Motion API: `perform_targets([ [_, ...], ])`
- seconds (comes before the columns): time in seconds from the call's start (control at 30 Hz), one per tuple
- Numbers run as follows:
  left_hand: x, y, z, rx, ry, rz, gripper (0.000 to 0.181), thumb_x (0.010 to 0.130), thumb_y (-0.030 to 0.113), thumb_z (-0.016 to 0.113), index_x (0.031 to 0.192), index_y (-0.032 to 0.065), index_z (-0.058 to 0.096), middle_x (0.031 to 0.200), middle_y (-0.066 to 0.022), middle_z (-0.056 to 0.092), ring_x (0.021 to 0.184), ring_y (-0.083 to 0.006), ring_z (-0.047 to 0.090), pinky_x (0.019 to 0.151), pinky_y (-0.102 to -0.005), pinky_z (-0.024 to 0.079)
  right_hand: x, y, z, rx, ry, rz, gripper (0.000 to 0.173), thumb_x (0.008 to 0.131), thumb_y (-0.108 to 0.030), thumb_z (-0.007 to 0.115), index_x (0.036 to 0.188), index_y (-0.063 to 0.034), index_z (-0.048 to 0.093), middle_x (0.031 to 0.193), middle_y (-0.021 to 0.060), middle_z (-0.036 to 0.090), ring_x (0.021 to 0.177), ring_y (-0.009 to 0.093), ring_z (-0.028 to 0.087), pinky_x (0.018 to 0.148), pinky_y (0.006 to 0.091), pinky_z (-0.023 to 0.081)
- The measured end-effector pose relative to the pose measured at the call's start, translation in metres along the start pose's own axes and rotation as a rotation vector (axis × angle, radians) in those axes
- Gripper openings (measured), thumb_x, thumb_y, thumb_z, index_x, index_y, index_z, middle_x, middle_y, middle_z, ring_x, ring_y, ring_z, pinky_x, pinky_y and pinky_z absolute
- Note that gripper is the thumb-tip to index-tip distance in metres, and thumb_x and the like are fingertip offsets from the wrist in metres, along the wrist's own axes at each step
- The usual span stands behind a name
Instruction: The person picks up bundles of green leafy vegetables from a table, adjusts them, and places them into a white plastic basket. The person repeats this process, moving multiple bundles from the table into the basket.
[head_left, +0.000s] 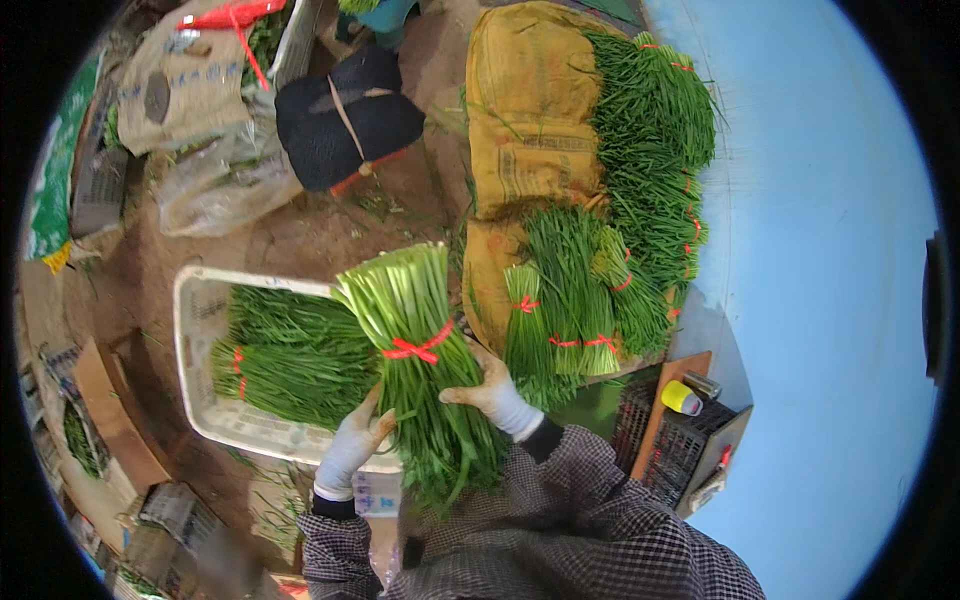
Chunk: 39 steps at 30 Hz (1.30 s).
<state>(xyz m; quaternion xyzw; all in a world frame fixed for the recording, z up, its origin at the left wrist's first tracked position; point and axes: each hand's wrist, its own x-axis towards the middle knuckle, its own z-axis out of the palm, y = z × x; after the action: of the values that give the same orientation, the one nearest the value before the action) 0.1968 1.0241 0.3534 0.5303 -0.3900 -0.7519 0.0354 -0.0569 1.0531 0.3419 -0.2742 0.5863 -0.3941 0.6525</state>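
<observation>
Between my two gloved hands is a thick bundle of green Chinese chives (420, 390), its pale cut stems upward and a red tie around it. My left hand (352, 442) grips its left side, and my right hand (495, 390) holds the right side just below the tie. Behind and to the left of the bundle stands a white plastic crate (184, 360). Tied chive bundles (300, 382) lie inside the crate, their leaves pointing right. The held bundle hides the crate's right end.
More tied bundles (570, 300) are piled on yellow woven sacks (532, 112), along a blue wall (825, 225). A dark padded seat (349, 116) sits beyond the crate. At right, a yellow-and-white container (681, 398) stands by black crates (682, 450). Clear plastic (225, 187) covers ground at left.
</observation>
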Motion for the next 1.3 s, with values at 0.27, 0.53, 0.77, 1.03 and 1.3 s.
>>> perform_targets([
  [0.27,-0.023,0.086,-0.037,-0.615,0.058,0.257,0.075,0.097,0.054,0.044,0.149,0.0036,0.024,0.151,-0.0164,0.030,0.136,-0.0278,0.037,0.114,-0.0399,0.027,-0.015,-0.074,-0.046,-0.111,-0.115,-0.243,0.091,0.064,-0.012,0.086,0.141,-0.0010,0.040,0.135,0.0146,0.053,0.123,0.022,0.052,0.106,0.0335,0.039],
  [0.53,-0.001,0.126,0.008,-0.405,0.122,0.180,0.057,0.100,0.040,0.045,0.145,0.0073,0.033,0.147,-0.0120,0.038,0.131,-0.0248,0.043,0.110,-0.0409,0.035,-0.042,-0.160,-0.097,-0.484,-0.066,-0.492,0.086,0.061,-0.019,0.084,0.138,-0.0207,0.047,0.118,0.0117,0.062,0.104,0.034,0.060,0.090,0.0417,0.048],
  [0.77,0.067,0.213,0.031,-0.146,-0.159,0.297,0.048,0.101,0.031,0.046,0.143,0.0093,0.038,0.141,-0.0096,0.046,0.128,-0.0235,0.045,0.109,-0.0439,0.036,-0.032,-0.225,-0.175,-0.693,0.294,-0.624,0.084,0.062,-0.028,0.083,0.137,-0.0150,0.049,0.114,0.0130,0.063,0.103,0.034,0.061,0.090,0.0425,0.049],
  [1.03,0.197,0.343,-0.023,-0.607,-0.552,-0.447,0.067,0.099,0.042,0.046,0.148,0.0017,0.026,0.151,-0.0121,0.033,0.136,-0.0278,0.034,0.115,-0.0388,0.027,0.033,-0.296,-0.251,-1.021,0.050,-0.856,0.090,0.059,-0.007,0.065,0.145,-0.0192,0.040,0.109,0.0087,0.063,0.097,0.028,0.060,0.086,0.0406,0.044],
  [1.3,0.310,0.477,0.110,0.390,-0.882,-0.346,0.062,0.091,0.033,0.064,0.141,0.0037,0.040,0.134,-0.0107,0.052,0.124,-0.0209,0.048,0.107,-0.0343,0.037,0.174,-0.283,-0.273,-1.406,0.093,-0.834,0.060,0.079,-0.014,0.058,0.137,-0.0183,0.045,0.108,0.0029,0.060,0.099,0.024,0.060,0.087,0.0399,0.047],
])
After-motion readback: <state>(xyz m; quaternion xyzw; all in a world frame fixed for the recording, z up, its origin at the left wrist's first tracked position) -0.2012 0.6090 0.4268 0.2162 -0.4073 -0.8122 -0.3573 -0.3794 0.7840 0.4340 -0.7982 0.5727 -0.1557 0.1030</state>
